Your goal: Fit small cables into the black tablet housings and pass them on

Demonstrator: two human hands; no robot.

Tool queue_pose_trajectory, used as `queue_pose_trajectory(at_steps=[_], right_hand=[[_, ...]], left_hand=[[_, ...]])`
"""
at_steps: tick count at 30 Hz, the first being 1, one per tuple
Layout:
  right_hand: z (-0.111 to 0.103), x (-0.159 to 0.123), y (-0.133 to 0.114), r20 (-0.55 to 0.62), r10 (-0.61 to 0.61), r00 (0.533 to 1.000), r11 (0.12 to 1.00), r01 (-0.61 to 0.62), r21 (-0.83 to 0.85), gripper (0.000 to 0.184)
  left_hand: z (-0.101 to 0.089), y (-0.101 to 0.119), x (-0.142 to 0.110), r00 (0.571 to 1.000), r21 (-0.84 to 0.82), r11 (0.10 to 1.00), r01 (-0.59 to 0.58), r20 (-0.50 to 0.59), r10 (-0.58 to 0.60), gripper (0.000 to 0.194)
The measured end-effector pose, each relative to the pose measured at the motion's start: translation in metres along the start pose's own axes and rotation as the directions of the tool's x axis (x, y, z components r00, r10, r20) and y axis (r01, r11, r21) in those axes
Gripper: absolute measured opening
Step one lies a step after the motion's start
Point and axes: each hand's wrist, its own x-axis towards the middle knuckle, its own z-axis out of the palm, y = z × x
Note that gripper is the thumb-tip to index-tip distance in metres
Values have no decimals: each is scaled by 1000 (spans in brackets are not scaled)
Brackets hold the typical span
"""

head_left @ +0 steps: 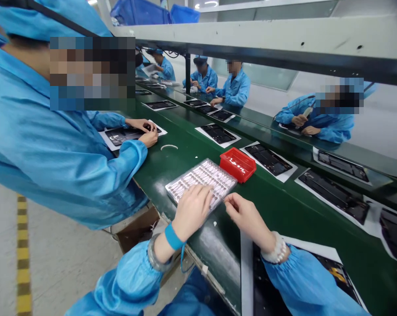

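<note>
A clear plastic tray (198,175) holds rows of small, pale, thin parts with dark round ends. My left hand (193,206) is over its near side, fingers bent and pressed together; the fingertips are mostly hidden, so anything in them is too. Just off the tray's right corner, my right hand (246,215) is closed in a pinch, and what it may hold is too small to make out. Under my right forearm lies an opened tablet-like device (267,285) on a white sheet.
A red bin (238,164) with small white bits stands behind the tray on the green bench (185,131). More opened devices (267,158) on white sheets line the bench. A co-worker (96,175) works close on my left; others sit across. A shelf beam (267,41) runs overhead.
</note>
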Motion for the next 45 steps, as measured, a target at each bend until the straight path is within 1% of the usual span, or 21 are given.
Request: queue_pose_trajectory(at_steps=[1, 3, 5, 6, 7, 9, 11, 13, 15, 16, 18, 20, 21, 22, 24, 26, 28, 33, 39, 42, 45], right_hand=[[-4, -7, 1, -18, -124, 992, 975, 118, -188, 10], [-13, -24, 2, 34, -348, 937, 794, 314, -521, 20], [-21, -41, 4, 116, -446, 887, 635, 405, -658, 28], [-25, -50, 5, 137, -461, 877, 603, 423, -676, 30], [-30, -58, 7, 127, -451, 883, 621, 413, -666, 29], [-40, -75, 13, 45, -350, 935, 770, 315, -555, 22], [-51, -92, 18, -39, -187, 982, 918, 161, -363, 15], [-61, -110, 23, -75, -59, 995, 980, 43, -194, 11], [-72, -129, 28, -82, 24, 996, 996, -30, -80, 13], [-77, -138, 30, -84, 78, 993, 997, -80, -17, 14], [-90, -158, 36, -81, 219, 972, 967, -205, 150, 17], [-105, -181, 45, -109, 339, 935, 913, -298, 278, 22], [-112, -193, 51, -154, 363, 919, 908, -312, 278, 24], [-119, -206, 57, -214, 360, 908, 923, -313, 223, 25], [-127, -230, 71, -305, 316, 898, 943, -331, 3, 23], [-128, -247, 82, -289, 313, 905, 909, -374, -186, 21], [-122, -257, 87, -217, 358, 908, 870, -409, -275, 20], [-107, -253, 85, -143, 405, 903, 831, -429, -355, 17], [-114, -243, 84, -92, 465, 881, 774, -455, -441, 17], [-114, -236, 77, -61, 494, 867, 705, -441, -556, 15], [-107, -231, 70, -49, 469, 882, 591, -354, -725, 12]], left_hand=[[1, 7, -3, 998, -56, 998, 16, 60, -12, 28], [6, 19, -9, 984, -169, 985, 34, 181, -3, 38], [14, 29, -12, 961, -279, 959, 52, 275, 28, 38], [18, 34, -14, 951, -325, 944, 60, 307, 45, 37], [23, 39, -15, 940, -363, 929, 67, 335, 63, 37], [32, 51, -19, 921, -420, 904, 81, 379, 94, 37], [43, 65, -25, 904, -474, 874, 109, 412, 111, 37], [54, 81, -34, 887, -519, 844, 138, 445, 128, 37], [67, 97, -44, 871, -533, 840, 101, 455, 184, 34], [73, 104, -48, 862, -522, 852, 35, 447, 239, 33], [84, 115, -57, 842, -466, 869, -163, 394, 369, 31], [92, 121, -66, 800, -379, 849, -368, 337, 497, 30], [94, 123, -70, 775, -337, 831, -443, 322, 544, 31], [95, 123, -74, 751, -306, 810, -500, 314, 581, 32], [95, 120, -81, 706, -279, 774, -569, 317, 633, 31], [95, 115, -87, 685, -275, 755, -596, 318, 656, 31], [95, 110, -91, 680, -276, 746, -606, 307, 666, 30], [100, 104, -96, 681, -297, 748, -594, 310, 663, 27], [102, 102, -97, 688, -319, 746, -585, 291, 664, 25], [102, 101, -96, 687, -320, 748, -582, 298, 662, 25], [102, 101, -96, 681, -318, 752, -577, 322, 658, 26]])
